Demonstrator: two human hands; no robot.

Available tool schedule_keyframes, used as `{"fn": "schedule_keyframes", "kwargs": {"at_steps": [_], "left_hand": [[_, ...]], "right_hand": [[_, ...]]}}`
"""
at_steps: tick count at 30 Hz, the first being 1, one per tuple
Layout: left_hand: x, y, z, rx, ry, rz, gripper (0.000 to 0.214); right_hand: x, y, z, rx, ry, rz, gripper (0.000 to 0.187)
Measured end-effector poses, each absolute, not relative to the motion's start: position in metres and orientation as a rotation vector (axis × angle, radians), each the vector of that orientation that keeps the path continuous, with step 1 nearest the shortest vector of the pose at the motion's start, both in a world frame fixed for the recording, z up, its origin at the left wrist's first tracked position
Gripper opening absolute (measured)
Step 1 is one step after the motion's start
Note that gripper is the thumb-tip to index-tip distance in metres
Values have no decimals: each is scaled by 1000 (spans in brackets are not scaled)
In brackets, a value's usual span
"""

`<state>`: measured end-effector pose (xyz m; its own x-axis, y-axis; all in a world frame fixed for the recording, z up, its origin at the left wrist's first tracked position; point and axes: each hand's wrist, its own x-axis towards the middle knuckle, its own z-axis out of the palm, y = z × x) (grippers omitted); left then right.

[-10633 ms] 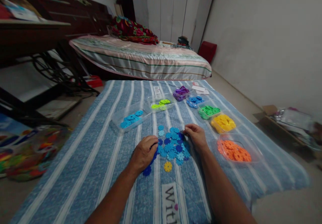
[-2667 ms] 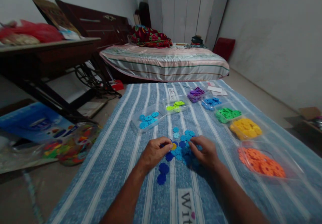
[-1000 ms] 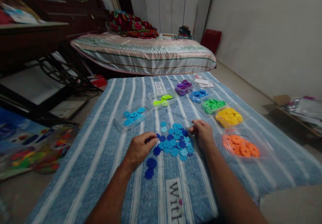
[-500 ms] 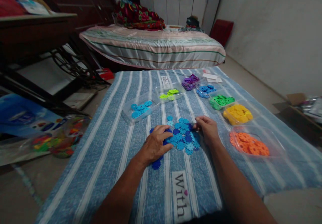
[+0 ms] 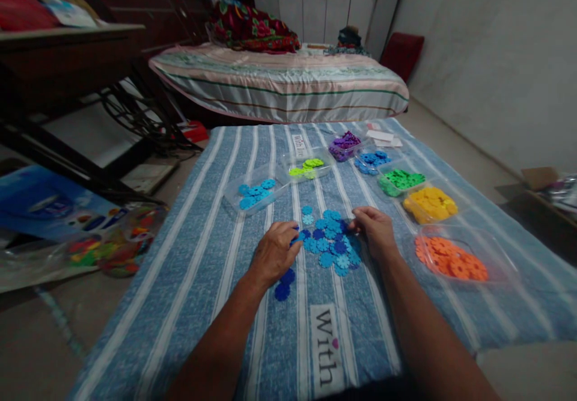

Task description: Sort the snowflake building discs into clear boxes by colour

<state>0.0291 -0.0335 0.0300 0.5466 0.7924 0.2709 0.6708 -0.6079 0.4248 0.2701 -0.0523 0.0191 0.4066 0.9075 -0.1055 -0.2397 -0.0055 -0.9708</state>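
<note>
A loose pile of light and dark blue flower-shaped plastic discs lies on the striped cloth between my hands. At its left edge my left hand is closed, a light blue disc showing between thumb and fingers. A few dark blue discs lie just below that hand. My right hand is at the pile's right edge, thumb and fingers pinched together near a dark blue disc; what they hold is hidden. Beyond the left hand stands a clear tub with light blue discs.
Clear tubs hold lime discs, purple discs, blue discs, green discs, yellow discs and orange discs. A bed stands behind the cloth-covered surface. Bags of colourful pieces lie on the floor at left.
My left hand has drawn its fingers together, with a light blue disc now between them, and shifted slightly off the pile. The right hand stays pinched at the pile's right edge.
</note>
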Motion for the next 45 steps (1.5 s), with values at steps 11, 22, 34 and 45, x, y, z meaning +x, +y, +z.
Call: {"fn": "schedule_keyframes", "kwargs": {"at_steps": [11, 22, 34, 45], "left_hand": [[17, -26, 35, 2335, 1371, 796, 13], [25, -33, 32, 2543, 1418, 599, 21], [28, -34, 33, 2421, 1315, 728, 15], [28, -27, 55, 1600, 1389, 923, 17]], "right_hand": [[270, -54, 20, -1270, -677, 1064, 25], [270, -54, 17, -1290, -711, 1058, 25], [271, -54, 15, -1305, -738, 1050, 25], [269, -54, 16, -1336, -716, 1076, 29]]}}
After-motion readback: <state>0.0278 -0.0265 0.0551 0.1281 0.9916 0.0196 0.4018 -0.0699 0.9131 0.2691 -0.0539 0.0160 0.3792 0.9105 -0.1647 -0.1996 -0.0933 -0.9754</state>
